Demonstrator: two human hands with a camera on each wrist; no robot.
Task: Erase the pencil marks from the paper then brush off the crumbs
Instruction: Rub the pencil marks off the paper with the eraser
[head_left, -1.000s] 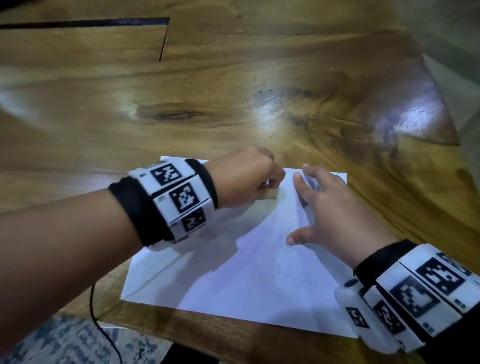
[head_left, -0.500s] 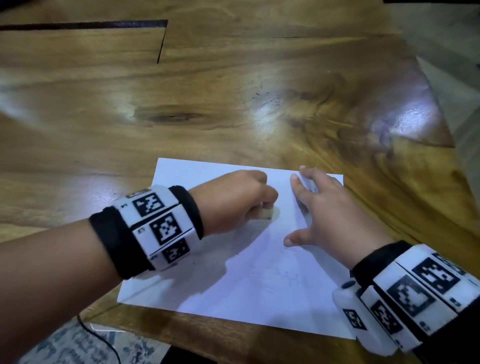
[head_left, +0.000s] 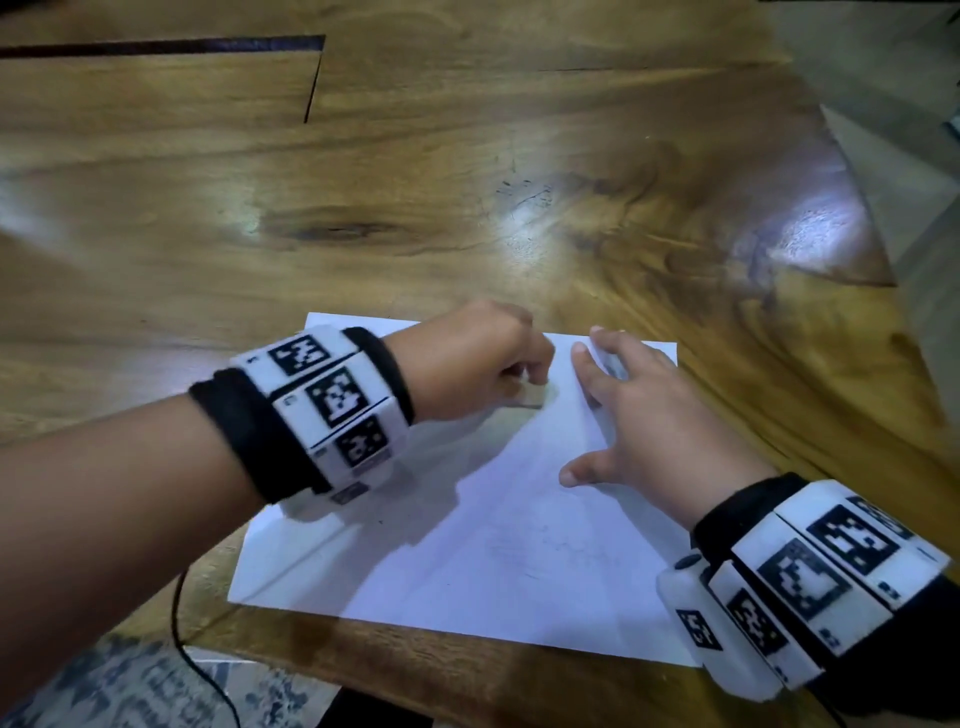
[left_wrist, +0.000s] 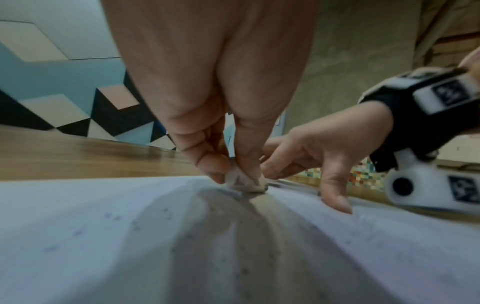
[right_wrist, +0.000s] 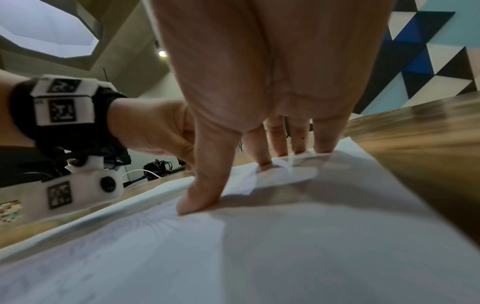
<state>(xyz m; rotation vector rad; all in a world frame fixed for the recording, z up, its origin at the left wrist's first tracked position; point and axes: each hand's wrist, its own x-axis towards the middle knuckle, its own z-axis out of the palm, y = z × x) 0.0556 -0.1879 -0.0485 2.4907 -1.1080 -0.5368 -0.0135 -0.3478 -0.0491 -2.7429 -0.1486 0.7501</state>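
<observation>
Left wrist: left hand (left_wrist: 221, 131) pinching probable eraser (left_wrist: 242, 182) on paper (left_wrist: 103, 236); right hand (head_left: 654, 415) spread flat.

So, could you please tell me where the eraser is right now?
The eraser is pinched in the left hand, pressed on the paper near its far edge, just left of the right hand.

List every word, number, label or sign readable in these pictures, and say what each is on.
No readable text.
Wristbands: black-and-white square code markers, patterns only, no letters or numbers.
Paper: faint pencil marks, too faint and blurred to read.
Eraser, pinched by the left hand: no print visible.
</observation>
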